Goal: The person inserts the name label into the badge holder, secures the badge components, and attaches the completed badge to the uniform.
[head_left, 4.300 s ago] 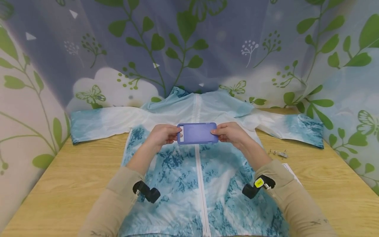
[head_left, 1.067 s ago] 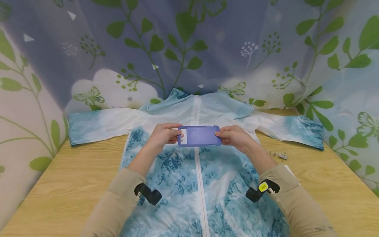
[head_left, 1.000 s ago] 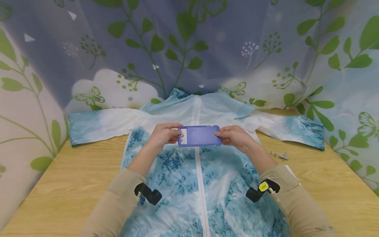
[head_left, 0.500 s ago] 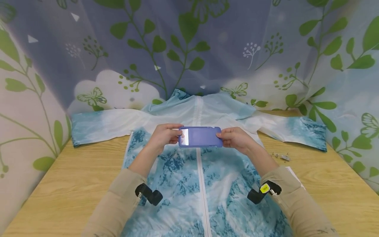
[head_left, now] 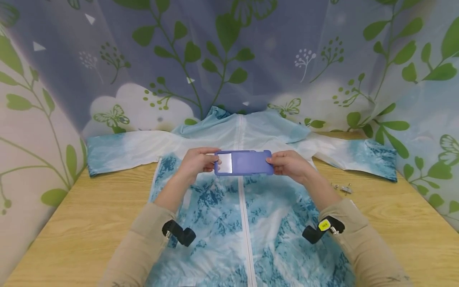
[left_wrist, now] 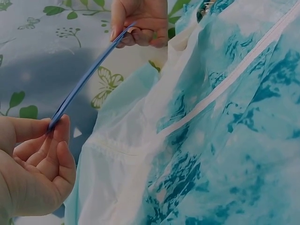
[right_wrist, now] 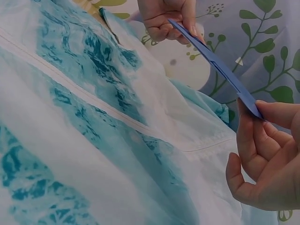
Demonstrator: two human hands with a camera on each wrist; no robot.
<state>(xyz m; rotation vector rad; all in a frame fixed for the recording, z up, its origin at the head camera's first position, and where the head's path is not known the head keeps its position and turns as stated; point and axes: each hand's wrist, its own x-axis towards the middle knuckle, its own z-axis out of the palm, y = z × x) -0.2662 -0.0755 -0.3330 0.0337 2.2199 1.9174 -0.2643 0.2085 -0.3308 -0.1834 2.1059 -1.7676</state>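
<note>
Both hands hold a flat purple card holder [head_left: 251,162] level above a jacket. Its plain panel is shifted toward the right, and a bright whitish window shows at its left end. My left hand [head_left: 195,162] pinches the left end between thumb and fingers. The right hand [head_left: 288,163] grips the opposite end, thumb on the front face. Seen nearly edge-on in the left wrist view, the card holder [left_wrist: 86,77] is a thin blue strip, tilted between the two hands. The blue and white jacket [head_left: 211,223] lies spread out beneath, front zipper upward.
A wooden table [head_left: 93,211] carries the jacket, whose sleeves reach out to both sides. Small metal parts [head_left: 346,189] lie right of the jacket, near the right forearm. A leaf-patterned curtain [head_left: 269,59] hangs close behind the table and along both sides.
The card holder has lengthened: its right part has slid right with the right hand, and the whitish window at the left has widened. The left hand stays nearly in place.
</note>
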